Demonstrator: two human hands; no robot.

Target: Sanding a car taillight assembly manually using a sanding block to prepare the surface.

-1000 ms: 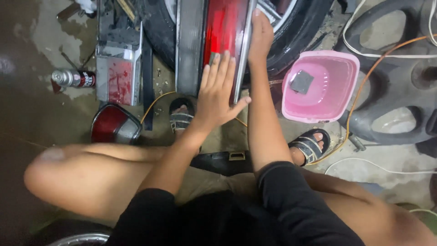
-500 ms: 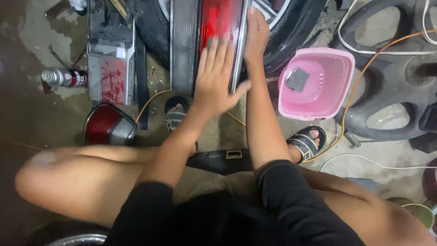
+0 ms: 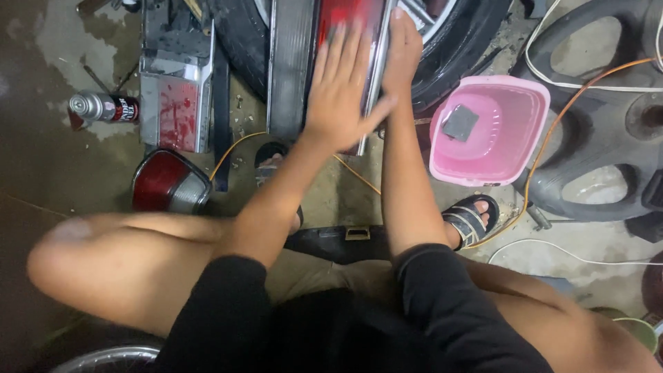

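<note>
At the top centre, the left hand (image 3: pixel 342 90) lies spread flat on the long red tail light (image 3: pixel 331 21), while the right hand (image 3: pixel 402 48) grips its right edge.

Single head-worn view, looking steeply down, close over knees, hands and garage floor (image 3: pixel 62 166)

A car repair workshop is showing here: tyres (image 3: pixel 469 41), tail lights (image 3: pixel 166 181), spray can (image 3: pixel 103 107) lying on stained concrete floor (image 3: pixel 55 166).
</note>
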